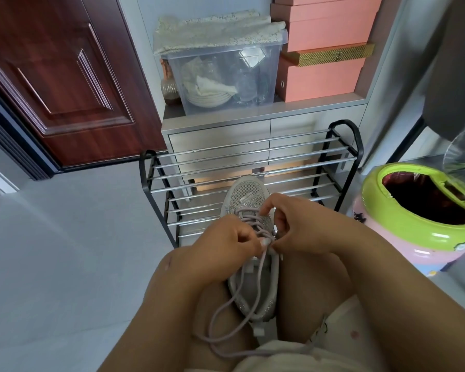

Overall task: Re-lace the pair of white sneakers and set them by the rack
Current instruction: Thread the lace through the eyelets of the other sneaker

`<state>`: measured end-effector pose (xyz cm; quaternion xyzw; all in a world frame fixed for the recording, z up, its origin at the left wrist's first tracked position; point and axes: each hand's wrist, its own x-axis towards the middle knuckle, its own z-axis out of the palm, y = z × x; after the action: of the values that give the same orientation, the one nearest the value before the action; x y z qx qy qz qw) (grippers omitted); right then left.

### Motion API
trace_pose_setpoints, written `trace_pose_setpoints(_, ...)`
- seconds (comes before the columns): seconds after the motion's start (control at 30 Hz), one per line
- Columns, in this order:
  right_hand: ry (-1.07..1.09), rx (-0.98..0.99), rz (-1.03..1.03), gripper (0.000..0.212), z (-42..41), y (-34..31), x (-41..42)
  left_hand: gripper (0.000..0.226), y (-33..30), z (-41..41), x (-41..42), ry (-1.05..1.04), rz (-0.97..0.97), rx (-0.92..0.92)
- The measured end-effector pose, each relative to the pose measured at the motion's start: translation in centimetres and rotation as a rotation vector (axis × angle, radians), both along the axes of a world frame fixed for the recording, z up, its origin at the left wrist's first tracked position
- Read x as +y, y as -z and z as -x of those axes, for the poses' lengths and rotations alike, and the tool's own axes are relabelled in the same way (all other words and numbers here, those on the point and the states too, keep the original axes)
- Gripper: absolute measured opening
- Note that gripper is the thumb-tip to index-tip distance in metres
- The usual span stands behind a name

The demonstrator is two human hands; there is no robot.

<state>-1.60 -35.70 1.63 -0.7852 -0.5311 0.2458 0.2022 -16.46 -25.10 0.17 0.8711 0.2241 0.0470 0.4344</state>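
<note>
While the sneaker (pixel 249 210) lies wedged between the person's knees, toe pointing away toward the rack (pixel 253 167), both hands work at its upper eyelets. Held there, the shoe is probably kept from sliding while the lace (pixel 242 288) is pulled through, which leaves both hands free for the threading. The left hand (pixel 226 242) is curled, its fingertips pinching the lace near its pale tip just over the tongue, apparently to steer that end into an eyelet. The right hand (pixel 295 224) is curled too, thumb and forefinger nipping at the crossed lacing higher up, most likely holding a crossing taut so that it does not slacken. Several crossings already run over the front of the shoe, so I judge the lacing of this one well along but not finished. Two long loose ends trail back over the heel and down onto the person's lap. Only one sneaker is in view; where its partner is I cannot tell. The rack stands on the floor (pixel 65 251) just beyond the toe, against a low cabinet (pixel 218 135), with a green-rimmed bin (pixel 414 208) near its right end. Neither shoe has yet been set beside it.
</note>
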Motion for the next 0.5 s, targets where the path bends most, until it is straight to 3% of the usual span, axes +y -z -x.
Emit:
trace_pose_setpoints(0.27, -0.002, -0.002, 0.002, 0.051, 0.04, -0.05, -0.05, 0.049, 0.43, -0.26, -0.07, 0.042, -0.021, 0.019)
trace_pose_setpoints(0.4, -0.007, -0.003, 0.008, 0.054, -0.10, -0.08, -0.06, 0.022, 0.03, -0.14, 0.02, 0.085, 0.023, 0.033)
trace_pose_setpoints(0.5, -0.022, 0.013, 0.016, 0.054, -0.02, -0.10, -0.01, 0.017, -0.08, 0.15, 0.26, 0.076, 0.048, 0.025)
